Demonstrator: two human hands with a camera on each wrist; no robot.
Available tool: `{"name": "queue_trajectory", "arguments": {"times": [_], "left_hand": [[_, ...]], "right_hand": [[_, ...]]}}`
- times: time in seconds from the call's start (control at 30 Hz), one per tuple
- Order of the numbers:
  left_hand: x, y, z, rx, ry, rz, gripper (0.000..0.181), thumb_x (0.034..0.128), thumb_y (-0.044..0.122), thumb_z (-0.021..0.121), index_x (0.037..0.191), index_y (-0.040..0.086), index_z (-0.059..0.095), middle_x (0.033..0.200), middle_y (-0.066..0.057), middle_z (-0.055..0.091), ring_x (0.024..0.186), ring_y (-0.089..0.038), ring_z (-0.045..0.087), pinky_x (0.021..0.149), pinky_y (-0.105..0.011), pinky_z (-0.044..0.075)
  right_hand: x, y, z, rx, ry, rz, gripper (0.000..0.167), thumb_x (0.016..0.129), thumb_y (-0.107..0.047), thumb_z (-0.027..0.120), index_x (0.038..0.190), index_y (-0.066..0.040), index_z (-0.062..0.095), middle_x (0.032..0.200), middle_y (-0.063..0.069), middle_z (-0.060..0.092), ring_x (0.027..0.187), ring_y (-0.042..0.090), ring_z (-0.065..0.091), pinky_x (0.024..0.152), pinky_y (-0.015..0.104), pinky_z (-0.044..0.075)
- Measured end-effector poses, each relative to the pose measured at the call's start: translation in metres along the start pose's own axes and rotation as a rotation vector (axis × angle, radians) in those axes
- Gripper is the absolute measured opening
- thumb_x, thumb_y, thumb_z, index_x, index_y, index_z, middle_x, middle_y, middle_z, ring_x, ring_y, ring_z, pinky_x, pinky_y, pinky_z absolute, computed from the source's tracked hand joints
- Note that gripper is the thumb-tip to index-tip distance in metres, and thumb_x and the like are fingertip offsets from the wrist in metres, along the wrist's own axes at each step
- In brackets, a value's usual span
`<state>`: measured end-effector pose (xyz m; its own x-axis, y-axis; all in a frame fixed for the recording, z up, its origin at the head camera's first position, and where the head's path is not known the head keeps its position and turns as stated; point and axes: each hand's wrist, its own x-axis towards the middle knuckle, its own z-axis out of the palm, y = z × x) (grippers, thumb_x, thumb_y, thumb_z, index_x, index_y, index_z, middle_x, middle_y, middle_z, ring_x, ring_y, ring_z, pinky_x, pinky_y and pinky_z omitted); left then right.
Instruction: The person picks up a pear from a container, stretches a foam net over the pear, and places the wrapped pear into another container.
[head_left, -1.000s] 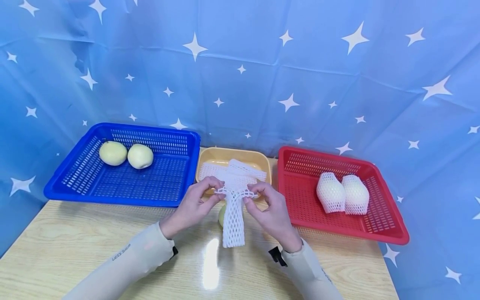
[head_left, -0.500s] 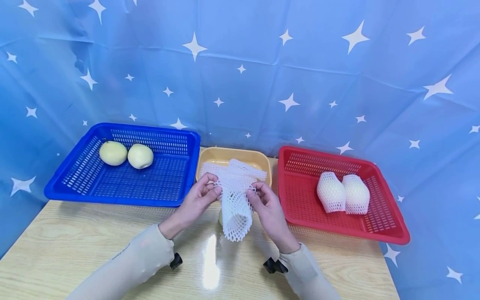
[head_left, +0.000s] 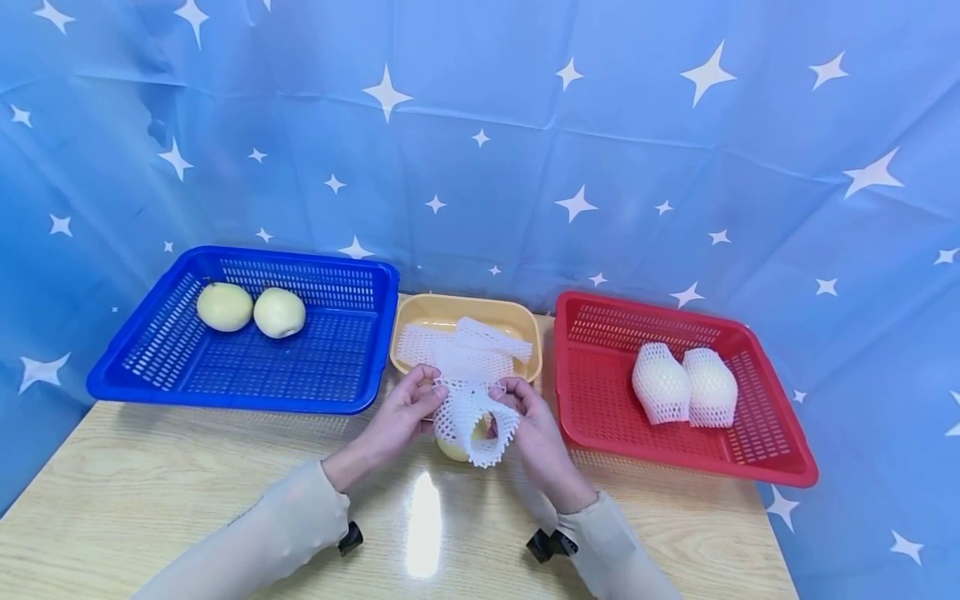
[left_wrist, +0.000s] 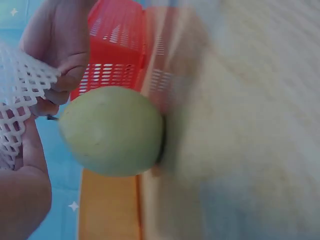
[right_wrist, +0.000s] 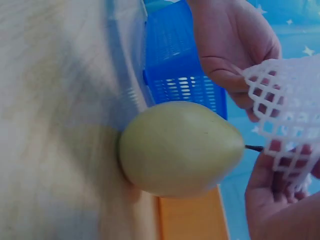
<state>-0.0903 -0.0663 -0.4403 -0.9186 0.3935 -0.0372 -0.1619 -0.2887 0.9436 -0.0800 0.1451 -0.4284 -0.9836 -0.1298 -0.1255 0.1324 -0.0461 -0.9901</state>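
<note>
A white foam net sleeve (head_left: 459, 408) is stretched between both hands, its far end gaping toward the camera. My left hand (head_left: 392, 421) pinches its left edge and my right hand (head_left: 542, 442) pinches its right edge. Under the sleeve a pale green pear (head_left: 452, 452) stands on the table, mostly hidden from above. In the left wrist view the pear (left_wrist: 112, 131) is upright with its stem toward the net (left_wrist: 25, 80). The right wrist view shows the net's open edge (right_wrist: 265, 100) just above the stem of the pear (right_wrist: 180, 149), apart from it.
At the left, a blue basket (head_left: 322, 402) holds two bare pears (head_left: 225, 307). A yellow tray (head_left: 510, 312) behind the hands holds more net sleeves (head_left: 427, 343). On the right, two netted pears (head_left: 662, 385) lie in a red basket (head_left: 600, 446).
The sleeve's free end, hanging flat toward the table's front before, has opened into a round mouth and swung up and right. Both hands still hold its edges above the pear.
</note>
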Motion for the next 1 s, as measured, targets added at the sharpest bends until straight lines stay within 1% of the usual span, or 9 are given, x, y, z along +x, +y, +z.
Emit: {"name": "queue_trajectory", "arguments": {"times": [0.13, 0.23, 0.4, 0.6, 0.7, 0.77, 0.9, 1.0], "left_hand": [[-0.002, -0.009, -0.003, 0.072, 0.050, -0.041, 0.016, 0.1072, 0.014, 0.051, 0.118, 0.004, 0.043, 0.096, 0.003, 0.069, 0.082, -0.011, 0.067, 0.068, -0.025, 0.057], [-0.002, -0.015, -0.003, 0.107, 0.089, -0.066, 0.017, 0.1069, 0.013, 0.051, 0.119, 0.003, 0.045, 0.093, 0.003, 0.068, 0.080, -0.011, 0.065, 0.066, -0.025, 0.055], [0.000, -0.020, -0.001, 0.127, 0.130, -0.109, 0.020, 0.1060, 0.010, 0.051, 0.121, -0.001, 0.043, 0.089, 0.001, 0.066, 0.077, -0.011, 0.063, 0.066, -0.024, 0.054], [0.002, -0.023, -0.002, 0.194, 0.196, -0.130, 0.016, 0.1052, 0.009, 0.051, 0.116, 0.000, 0.045, 0.088, -0.003, 0.067, 0.077, -0.011, 0.062, 0.065, -0.024, 0.050], [0.002, -0.024, -0.003, 0.209, 0.208, -0.130, 0.013, 0.1050, 0.009, 0.050, 0.114, 0.000, 0.045, 0.088, -0.005, 0.067, 0.076, -0.012, 0.062, 0.066, -0.025, 0.049], [0.002, -0.025, -0.003, 0.210, 0.210, -0.133, 0.012, 0.1054, 0.009, 0.049, 0.113, 0.001, 0.045, 0.089, -0.005, 0.067, 0.076, -0.012, 0.062, 0.066, -0.025, 0.049], [0.003, -0.027, -0.005, 0.213, 0.225, -0.143, 0.009, 0.1055, 0.008, 0.049, 0.111, 0.002, 0.046, 0.088, -0.006, 0.067, 0.076, -0.013, 0.062, 0.067, -0.025, 0.049], [0.003, -0.029, -0.006, 0.237, 0.237, -0.149, 0.008, 0.1049, 0.008, 0.050, 0.110, 0.002, 0.047, 0.088, -0.007, 0.067, 0.076, -0.013, 0.061, 0.068, -0.026, 0.048]], "right_hand": [[0.003, 0.008, 0.001, -0.018, -0.003, 0.072, 0.022, 0.106, -0.015, 0.058, 0.117, 0.003, 0.056, 0.099, 0.006, 0.067, 0.082, 0.015, 0.062, 0.070, 0.027, 0.055], [0.005, 0.014, 0.000, -0.041, -0.006, 0.100, 0.021, 0.106, -0.015, 0.056, 0.117, 0.003, 0.057, 0.099, 0.006, 0.066, 0.084, 0.015, 0.061, 0.069, 0.025, 0.053], [0.009, 0.021, -0.001, -0.032, 0.012, 0.127, 0.019, 0.107, -0.015, 0.055, 0.114, 0.003, 0.058, 0.094, 0.005, 0.062, 0.077, 0.013, 0.057, 0.064, 0.023, 0.050], [0.013, 0.029, -0.004, -0.054, 0.010, 0.176, 0.022, 0.105, -0.007, 0.049, 0.120, 0.006, 0.056, 0.101, 0.009, 0.063, 0.079, 0.014, 0.058, 0.066, 0.024, 0.050], [0.014, 0.032, -0.005, -0.074, 0.012, 0.186, 0.025, 0.102, -0.003, 0.047, 0.123, 0.008, 0.056, 0.104, 0.010, 0.063, 0.082, 0.014, 0.058, 0.068, 0.024, 0.049], [0.015, 0.034, -0.006, -0.074, 0.009, 0.188, 0.026, 0.102, -0.003, 0.046, 0.123, 0.008, 0.056, 0.105, 0.010, 0.062, 0.084, 0.014, 0.058, 0.070, 0.024, 0.049], [0.016, 0.036, -0.007, -0.070, -0.002, 0.198, 0.024, 0.105, -0.007, 0.045, 0.121, 0.007, 0.056, 0.100, 0.008, 0.060, 0.083, 0.014, 0.056, 0.069, 0.024, 0.047], [0.017, 0.037, -0.009, -0.056, -0.013, 0.210, 0.024, 0.107, -0.009, 0.045, 0.120, 0.007, 0.057, 0.099, 0.007, 0.061, 0.084, 0.013, 0.057, 0.070, 0.025, 0.047]]}}
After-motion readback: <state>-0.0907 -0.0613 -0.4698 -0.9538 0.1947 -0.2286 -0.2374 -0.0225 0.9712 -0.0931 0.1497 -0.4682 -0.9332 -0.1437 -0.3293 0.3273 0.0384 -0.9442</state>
